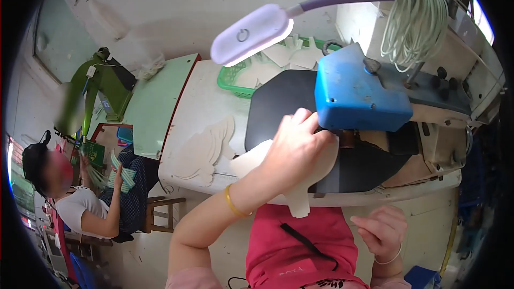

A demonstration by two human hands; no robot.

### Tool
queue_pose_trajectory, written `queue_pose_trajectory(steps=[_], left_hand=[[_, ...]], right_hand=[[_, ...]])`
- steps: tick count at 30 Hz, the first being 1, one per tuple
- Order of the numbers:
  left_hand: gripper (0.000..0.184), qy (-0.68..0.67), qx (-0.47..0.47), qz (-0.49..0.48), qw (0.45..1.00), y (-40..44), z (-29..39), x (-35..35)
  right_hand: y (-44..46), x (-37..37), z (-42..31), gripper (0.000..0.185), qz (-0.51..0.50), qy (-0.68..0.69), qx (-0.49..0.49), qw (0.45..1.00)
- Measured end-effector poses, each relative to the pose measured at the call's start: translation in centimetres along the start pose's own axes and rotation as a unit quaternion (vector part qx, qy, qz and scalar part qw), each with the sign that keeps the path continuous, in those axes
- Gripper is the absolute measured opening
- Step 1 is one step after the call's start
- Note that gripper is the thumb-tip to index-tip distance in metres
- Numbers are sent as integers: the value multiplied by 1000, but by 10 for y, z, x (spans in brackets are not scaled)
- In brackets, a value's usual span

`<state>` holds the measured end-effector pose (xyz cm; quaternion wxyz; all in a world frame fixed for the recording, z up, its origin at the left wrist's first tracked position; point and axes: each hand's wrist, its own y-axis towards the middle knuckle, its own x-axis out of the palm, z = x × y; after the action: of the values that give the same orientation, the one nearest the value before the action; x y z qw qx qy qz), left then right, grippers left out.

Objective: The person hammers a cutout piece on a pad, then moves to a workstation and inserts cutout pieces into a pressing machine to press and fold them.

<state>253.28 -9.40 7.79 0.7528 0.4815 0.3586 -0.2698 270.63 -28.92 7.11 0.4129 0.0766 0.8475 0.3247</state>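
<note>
A white, flat cut piece [327, 164] with a narrow tab lies on the black plate [276, 99], below the blue head of a sewing machine [353, 93]. My left hand [300, 147], with a yellow bangle at the wrist, is closed over this piece close to the machine head. Its fingertips are partly hidden. Away from the table, to the right of the pink apron [302, 241], my right hand [381, 230] is raised with curled fingers pressed together. Whatever it may hold is too small to make out.
A fanned stack of white pieces [206, 150] lies left on the table. Behind stands a green basket [243, 92] of similar pieces. A lamp [251, 33] and coiled cord [415, 24] hang above. At left a seated person [85, 208] holds striped strips near a green machine [107, 85].
</note>
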Motion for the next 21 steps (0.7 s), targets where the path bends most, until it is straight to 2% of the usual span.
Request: queue_pose_trajectory(steps=[2,4,7,10,16,21], left_hand=[[24,104,38,-17,994,1,7,-6],[33,31,-67,-74,995,-7,20,-3],[34,44,-101,-57,992,-9,29,4],[37,35,-107,-16,993,-6,31,13],[41,29,-117,-17,993,-6,33,15],[40,14,-121,-25,992,-5,35,16]], right_hand=[[0,0,3,22,16,8,35,999],[9,3,8,20,35,-3,66,997],[36,13,19,16,53,-42,104,992],[55,27,30,14,47,-64,122,989],[67,41,34,12,32,-109,126,985],[75,42,30,11,29,-63,146,987]])
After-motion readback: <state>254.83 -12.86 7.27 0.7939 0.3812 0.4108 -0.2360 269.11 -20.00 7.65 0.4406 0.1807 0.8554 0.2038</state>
